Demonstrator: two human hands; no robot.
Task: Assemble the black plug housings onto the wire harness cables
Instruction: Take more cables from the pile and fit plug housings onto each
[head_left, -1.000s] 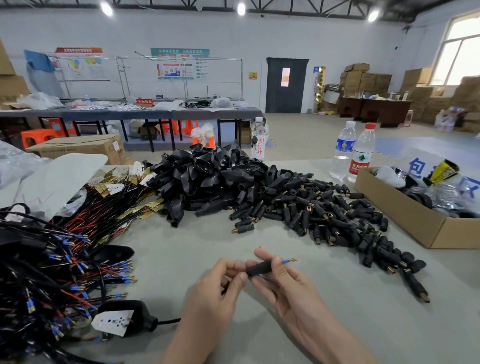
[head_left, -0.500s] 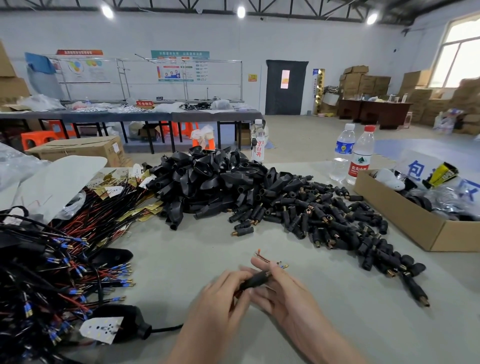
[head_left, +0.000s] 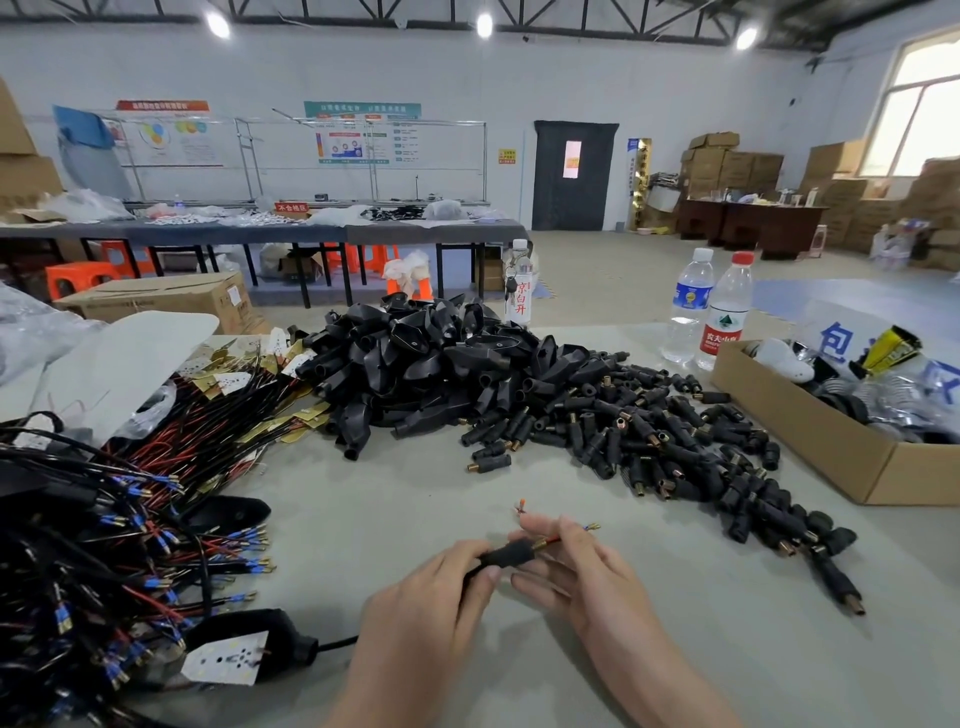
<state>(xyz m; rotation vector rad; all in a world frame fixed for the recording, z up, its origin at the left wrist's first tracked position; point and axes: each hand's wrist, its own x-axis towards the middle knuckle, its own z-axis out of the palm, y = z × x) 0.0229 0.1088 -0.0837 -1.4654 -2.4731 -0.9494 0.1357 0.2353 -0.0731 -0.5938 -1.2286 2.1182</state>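
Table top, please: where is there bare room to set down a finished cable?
Bare grey table lies between the wire bundle, the housing pile and the left hand; a larger patch sits near right, between the right hand, the trail of small plugs and the cardboard box. The left side and the middle back are crowded.

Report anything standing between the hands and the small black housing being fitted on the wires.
Nothing visible does. The left hand grips the small black cylindrical housing, and the right hand holds the thin red wires poking out of its end.
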